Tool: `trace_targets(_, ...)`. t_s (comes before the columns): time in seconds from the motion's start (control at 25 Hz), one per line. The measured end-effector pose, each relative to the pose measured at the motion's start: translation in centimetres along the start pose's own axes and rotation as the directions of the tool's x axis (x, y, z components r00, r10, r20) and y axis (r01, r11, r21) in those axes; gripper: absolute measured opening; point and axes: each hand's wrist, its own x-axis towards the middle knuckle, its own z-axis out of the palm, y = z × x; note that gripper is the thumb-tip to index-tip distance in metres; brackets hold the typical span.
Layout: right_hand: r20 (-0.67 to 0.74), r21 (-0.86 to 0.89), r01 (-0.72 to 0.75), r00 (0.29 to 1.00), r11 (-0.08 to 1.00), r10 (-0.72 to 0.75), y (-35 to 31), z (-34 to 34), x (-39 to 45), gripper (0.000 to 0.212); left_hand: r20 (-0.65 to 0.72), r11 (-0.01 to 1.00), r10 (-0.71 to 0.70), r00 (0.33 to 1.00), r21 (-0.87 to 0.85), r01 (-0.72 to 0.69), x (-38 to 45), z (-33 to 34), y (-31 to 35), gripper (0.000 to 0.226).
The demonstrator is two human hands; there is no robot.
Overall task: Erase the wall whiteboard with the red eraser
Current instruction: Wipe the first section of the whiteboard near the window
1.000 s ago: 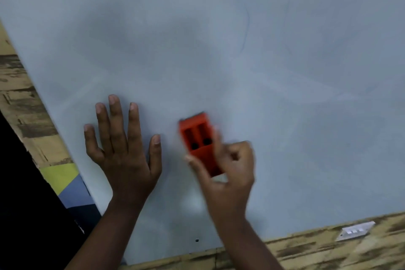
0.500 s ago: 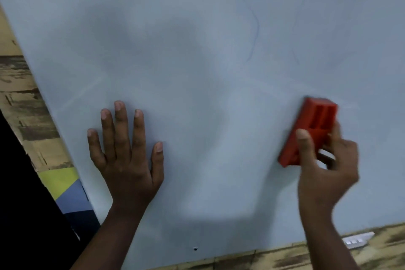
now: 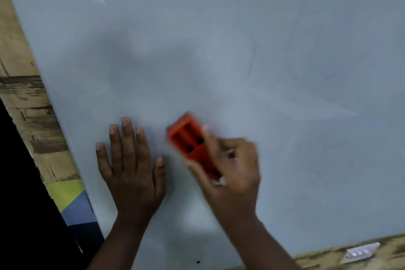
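There is one view only, from a camera worn on the person's head, facing forward and slightly down at the whiteboard (image 3: 219, 50) from close range, so that the board fills nearly the whole frame; the wide lens tilts the board's left edge, leaving a strip of wood-patterned wall (image 3: 24, 103) at the left and another along the bottom right. Both forearms enter from the bottom edge, the left hand (image 3: 131, 169) and right hand (image 3: 232, 173) lying low in the frame; no second view shares the scene.

Office or classroom: wall whiteboard (image 3: 241, 50), switch plate (image 3: 360, 252).
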Motion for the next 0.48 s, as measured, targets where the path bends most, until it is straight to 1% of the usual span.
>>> trace_targets(0.04, 0.062, -0.028, 0.067, 0.996, 0.997, -0.066, -0.1, 0.4, -1.5, 0.054, -0.004, 1.000, 0.003, 1.000, -0.024, -0.003, 0.0, 0.0, -0.1, 0.064)
trace_targets(0.16, 0.166, -0.070, 0.168, 0.974, 0.983, -0.154, 1.3, -0.3, -3.6, 0.051, 0.008, 0.996, 0.006, 1.000, -0.084, -0.006, 0.1, -0.2, -0.3, 0.063)
trace_targets(0.24, 0.192, -0.092, 0.219, 0.961, 0.971, -0.198, 2.3, -1.5, -2.9, 0.051, 0.028, 0.997, 0.010, 1.000, -0.074, -0.008, 0.1, -0.3, -0.2, 0.064)
trace_targets(0.28, 0.179, -0.096, 0.220, 0.963, 0.971, -0.200, 2.7, -2.0, -1.9, 0.052, 0.032, 0.998, 0.011, 0.999, -0.060, -0.009, 0.1, -0.4, -0.2, 0.065)
trace_targets(0.36, 0.111, -0.085, 0.151, 0.984, 0.985, -0.141, 3.6, -3.1, 0.6, 0.055, 0.026, 0.999, 0.011, 1.000, -0.036, -0.010, 0.0, -0.4, -0.1, 0.067)
trace_targets(0.48, -0.006, -0.047, -0.051, 0.999, 0.998, 0.051, 5.4, -5.4, 3.8, 0.060, 0.025, 1.000, 0.016, 1.000, -0.023, -0.015, 0.0, -0.3, -0.2, 0.067)
